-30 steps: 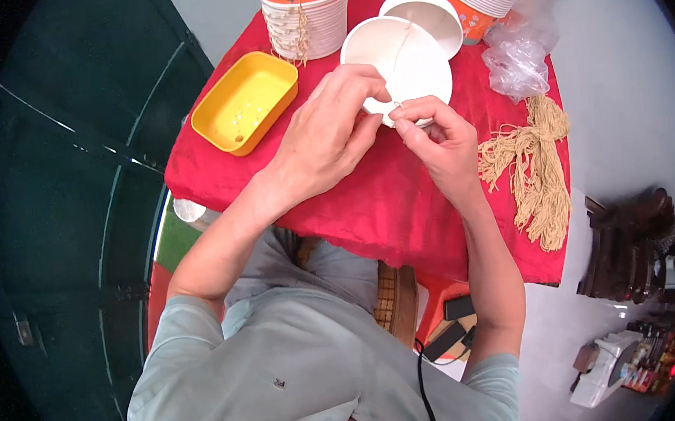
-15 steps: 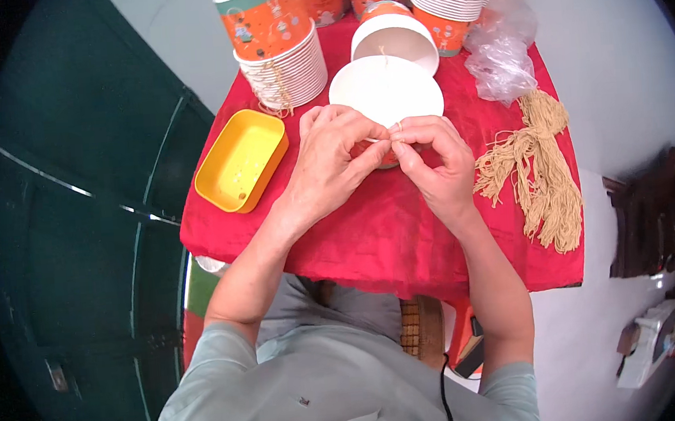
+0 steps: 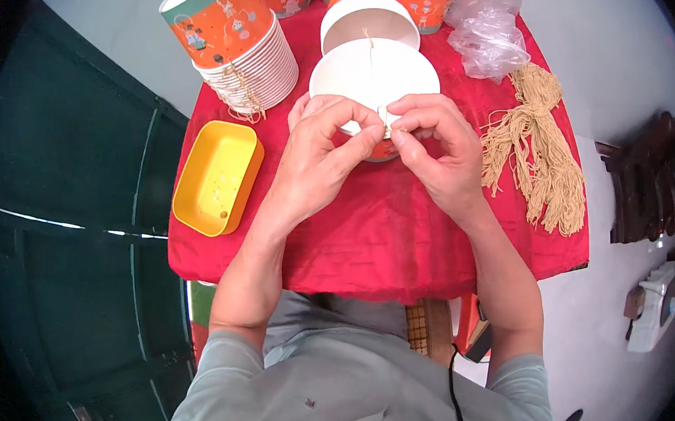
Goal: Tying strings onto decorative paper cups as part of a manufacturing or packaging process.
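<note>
In front of me stands a paper bucket (image 3: 343, 73), white inside, with an orange printed outer wall. A thin beige string (image 3: 371, 58) runs across its mouth from the far rim to the near rim. My left hand (image 3: 312, 159) pinches the string between thumb and index finger at the near rim. On the other side of that spot, my right hand (image 3: 447, 150) also has thumb and index finger closed on the string, its other fingers curled. A small loop of string shows between the fingertips. The exact grip is partly hidden.
To the left is a yellow tray (image 3: 187, 191) with small bits inside. Behind it stands a stack of paper buckets (image 3: 265, 71) with strings hanging down. Another bucket (image 3: 341, 32) lies tipped at the back. On the right are a clear plastic bag (image 3: 490, 39) and a beige string bundle (image 3: 544, 145).
The view has shifted, so the table things sit differently in it. My fingertips stay at the near rim, and a small string loop now shows between them.
</note>
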{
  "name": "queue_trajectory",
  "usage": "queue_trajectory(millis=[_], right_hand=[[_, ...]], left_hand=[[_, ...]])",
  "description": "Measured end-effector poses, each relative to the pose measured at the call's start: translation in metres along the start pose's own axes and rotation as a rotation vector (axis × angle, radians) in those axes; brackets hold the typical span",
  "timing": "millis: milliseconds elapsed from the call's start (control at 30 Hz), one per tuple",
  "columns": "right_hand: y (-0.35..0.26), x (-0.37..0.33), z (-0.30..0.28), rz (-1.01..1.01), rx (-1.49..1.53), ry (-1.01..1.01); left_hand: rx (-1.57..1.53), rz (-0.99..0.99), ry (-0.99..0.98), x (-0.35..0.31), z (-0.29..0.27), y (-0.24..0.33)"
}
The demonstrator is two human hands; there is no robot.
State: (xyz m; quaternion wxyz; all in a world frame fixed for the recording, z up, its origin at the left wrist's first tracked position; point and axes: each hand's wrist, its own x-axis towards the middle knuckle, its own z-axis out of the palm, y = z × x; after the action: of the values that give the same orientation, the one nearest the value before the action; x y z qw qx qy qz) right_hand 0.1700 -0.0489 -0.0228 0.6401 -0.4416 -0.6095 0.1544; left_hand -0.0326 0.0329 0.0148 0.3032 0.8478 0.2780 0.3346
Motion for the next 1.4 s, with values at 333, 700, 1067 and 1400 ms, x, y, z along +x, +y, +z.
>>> queue_trajectory(millis=[333, 700, 1067, 1400], right_hand=[[-0.007, 0.007, -0.003, -0.223, -0.364, -0.089], [-0.005, 0.006, -0.006, -0.211, -0.367, -0.129], [-0.004, 0.003, 0.001, -0.228, -0.244, -0.080], [-0.004, -0.004, -0.001, -0.115, -0.211, -0.039]], left_hand=[[-0.270, -0.093, 0.059, 0.006, -0.001, -0.015], [-0.198, 0.011, 0.061, 0.001, 0.005, -0.012], [-0.092, 0.138, 0.048, 0.002, 0.006, -0.014], [-0.101, 0.151, -0.004, 0.001, 0.006, -0.017]])
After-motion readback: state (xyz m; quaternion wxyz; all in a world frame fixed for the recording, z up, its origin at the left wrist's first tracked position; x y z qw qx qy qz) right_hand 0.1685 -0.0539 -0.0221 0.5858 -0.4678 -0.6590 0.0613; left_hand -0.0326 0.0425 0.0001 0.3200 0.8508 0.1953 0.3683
